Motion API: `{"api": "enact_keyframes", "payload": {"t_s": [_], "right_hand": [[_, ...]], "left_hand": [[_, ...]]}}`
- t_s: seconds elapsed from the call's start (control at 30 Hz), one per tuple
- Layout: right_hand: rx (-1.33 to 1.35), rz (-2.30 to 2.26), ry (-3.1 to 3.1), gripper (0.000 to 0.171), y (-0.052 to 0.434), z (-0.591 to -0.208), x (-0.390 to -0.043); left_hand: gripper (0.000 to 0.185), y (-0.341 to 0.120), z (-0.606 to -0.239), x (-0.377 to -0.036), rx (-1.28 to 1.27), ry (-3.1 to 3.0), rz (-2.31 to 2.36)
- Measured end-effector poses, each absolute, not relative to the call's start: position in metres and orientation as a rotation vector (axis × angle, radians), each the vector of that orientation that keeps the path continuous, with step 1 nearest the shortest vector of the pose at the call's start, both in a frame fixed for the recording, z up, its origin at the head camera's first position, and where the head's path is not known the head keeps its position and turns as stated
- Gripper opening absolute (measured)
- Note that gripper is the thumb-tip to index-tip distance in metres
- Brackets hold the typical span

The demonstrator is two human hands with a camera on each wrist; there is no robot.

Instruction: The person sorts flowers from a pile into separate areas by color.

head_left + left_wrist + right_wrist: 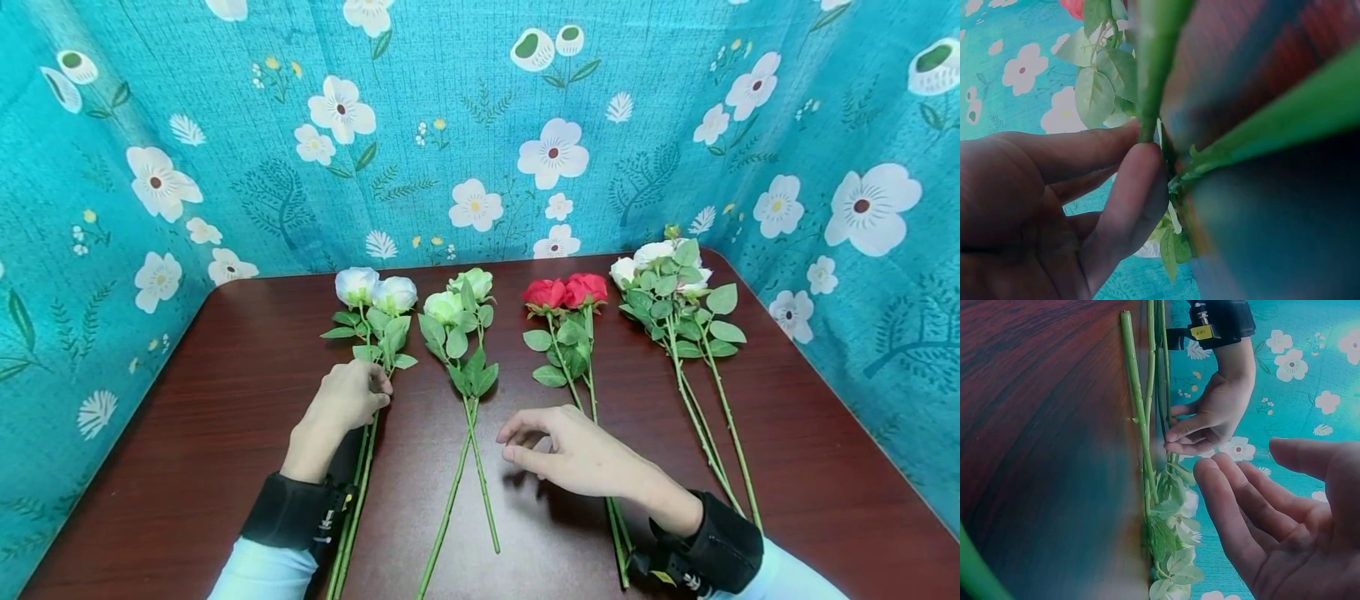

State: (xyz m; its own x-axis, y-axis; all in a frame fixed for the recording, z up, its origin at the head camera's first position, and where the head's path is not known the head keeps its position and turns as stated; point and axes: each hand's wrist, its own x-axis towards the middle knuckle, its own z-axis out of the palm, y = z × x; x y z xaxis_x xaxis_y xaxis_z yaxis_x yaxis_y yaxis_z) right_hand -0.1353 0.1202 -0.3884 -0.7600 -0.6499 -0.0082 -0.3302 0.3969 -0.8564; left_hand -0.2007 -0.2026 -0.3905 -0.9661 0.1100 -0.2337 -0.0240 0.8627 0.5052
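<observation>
My left hand (341, 402) pinches the stem (1155, 75) of a pale blue artificial rose (394, 295) between thumb and finger, just below the leaves. Another pale blue rose (356, 286) lies beside it, its stem (1266, 131) running outside the pinch in the left wrist view. With fingers loosely bent and nothing in them, my right hand (577, 450) hovers over the table between two light green roses (444, 308) and two red roses (585, 289). The green roses' stems cross each other. My right hand and wrist hide part of the red roses' stems.
A bunch of white roses (656, 252) with long stems lies at the right on the dark brown table (225, 400). A turquoise flowered cloth (442, 125) hangs behind the table and along its sides.
</observation>
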Motion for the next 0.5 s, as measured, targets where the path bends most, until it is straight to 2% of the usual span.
{"api": "enact_keyframes", "payload": {"t_s": [0.27, 0.5], "right_hand": [[-0.914, -1.259, 2.337, 0.025, 0.1216, -0.3903, -0.1379], [-0.912, -1.234, 2.375, 0.024, 0.126, -0.39, -0.1404]], "left_hand": [[0.005, -0.2087, -0.3885, -0.2019, -0.009, 2.753, 0.771], [0.019, -0.2125, -0.3854, -0.2013, 0.053, 2.762, 0.701]]}}
